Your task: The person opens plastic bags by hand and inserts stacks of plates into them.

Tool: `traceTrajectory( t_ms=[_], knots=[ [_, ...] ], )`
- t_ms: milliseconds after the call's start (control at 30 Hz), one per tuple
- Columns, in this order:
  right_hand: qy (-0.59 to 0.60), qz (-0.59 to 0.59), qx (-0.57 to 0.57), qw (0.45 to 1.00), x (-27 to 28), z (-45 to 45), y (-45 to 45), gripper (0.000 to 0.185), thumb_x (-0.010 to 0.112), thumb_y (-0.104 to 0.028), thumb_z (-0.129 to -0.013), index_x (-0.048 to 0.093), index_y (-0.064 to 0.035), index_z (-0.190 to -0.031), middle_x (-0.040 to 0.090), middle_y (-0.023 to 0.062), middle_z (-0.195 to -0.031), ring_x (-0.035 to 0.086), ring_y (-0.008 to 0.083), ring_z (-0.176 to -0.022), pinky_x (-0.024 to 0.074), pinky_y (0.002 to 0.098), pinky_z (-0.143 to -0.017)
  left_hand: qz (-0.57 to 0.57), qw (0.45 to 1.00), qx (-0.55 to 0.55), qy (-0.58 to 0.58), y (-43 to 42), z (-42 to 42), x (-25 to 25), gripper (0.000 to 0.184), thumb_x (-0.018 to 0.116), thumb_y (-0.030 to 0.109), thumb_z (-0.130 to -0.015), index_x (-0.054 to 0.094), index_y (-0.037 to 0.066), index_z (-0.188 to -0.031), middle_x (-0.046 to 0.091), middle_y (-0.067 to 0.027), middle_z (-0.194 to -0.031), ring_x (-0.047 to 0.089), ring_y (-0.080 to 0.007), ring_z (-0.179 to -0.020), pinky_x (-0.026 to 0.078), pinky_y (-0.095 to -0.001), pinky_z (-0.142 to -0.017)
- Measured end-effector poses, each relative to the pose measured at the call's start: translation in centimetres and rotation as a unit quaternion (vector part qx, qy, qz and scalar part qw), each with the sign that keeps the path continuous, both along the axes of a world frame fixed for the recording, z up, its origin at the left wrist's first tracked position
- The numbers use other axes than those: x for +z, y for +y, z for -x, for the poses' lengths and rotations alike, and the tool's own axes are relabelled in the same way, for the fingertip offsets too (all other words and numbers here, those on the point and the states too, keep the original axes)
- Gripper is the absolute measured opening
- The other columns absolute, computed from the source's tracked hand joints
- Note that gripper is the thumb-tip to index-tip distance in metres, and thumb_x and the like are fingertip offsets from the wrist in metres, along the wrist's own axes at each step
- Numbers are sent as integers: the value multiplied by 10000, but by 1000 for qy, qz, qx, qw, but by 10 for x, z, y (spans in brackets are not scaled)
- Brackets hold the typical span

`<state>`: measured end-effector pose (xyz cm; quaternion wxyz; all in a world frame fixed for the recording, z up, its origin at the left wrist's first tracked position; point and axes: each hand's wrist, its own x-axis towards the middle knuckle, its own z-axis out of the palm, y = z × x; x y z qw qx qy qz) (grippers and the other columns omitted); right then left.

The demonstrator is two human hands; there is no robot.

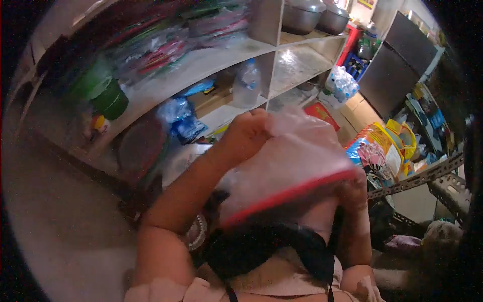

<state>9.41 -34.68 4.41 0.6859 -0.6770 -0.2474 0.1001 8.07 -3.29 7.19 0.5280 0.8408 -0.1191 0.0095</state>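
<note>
A see-through plastic bag [297, 156] with a red band along its lower edge is stretched out in front of my chest. My left hand [249, 132] is closed, pinching the bag's far upper corner. At the right end of the red band is my right hand [352, 190], blurred and partly behind the plastic; its fingers appear closed on the bag's edge. Below the bag, black cloth [266, 246] with thin straps lies against my body.
Shelves ahead hold packets in clear plastic [156, 53], a clear bottle [247, 83] and dark pots [302, 15]. A green bucket [109, 98] stands at left. To the right are a bright printed sack [377, 143], a perforated metal rail [417, 178] and a grey fridge [392, 70].
</note>
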Motion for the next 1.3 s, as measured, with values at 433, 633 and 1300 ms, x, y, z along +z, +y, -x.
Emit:
traceTrajectory(
  t_ms=[433,633,1300],
  knots=[
    [434,-74,-20,898,-115,6,106,483,598,-217,-922,430,8,-1316,606,145,-1101,619,237,-947,519,359,-827,-59,973,223,-12,38,124,-176,335,587,274,-878,600,78,-1149,624,-160,-1055,605,-306,-949,488,-424,-781],
    [259,-1,64,964,-77,34,128,240,596,-178,-925,533,-50,-1118,582,28,-959,561,139,-906,463,304,-789,103,781,616,0,105,131,-128,345,628,238,-861,578,19,-1123,610,-223,-1107,602,-353,-986,484,-437,-835],
    [28,251,120,960,-172,14,101,364,725,-72,-761,550,-37,-1078,551,108,-1129,601,192,-795,503,319,-755,-391,889,158,-178,4,93,-138,316,713,209,-751,611,90,-1026,575,-114,-1127,590,-368,-888,474,-469,-827]
  ],
)
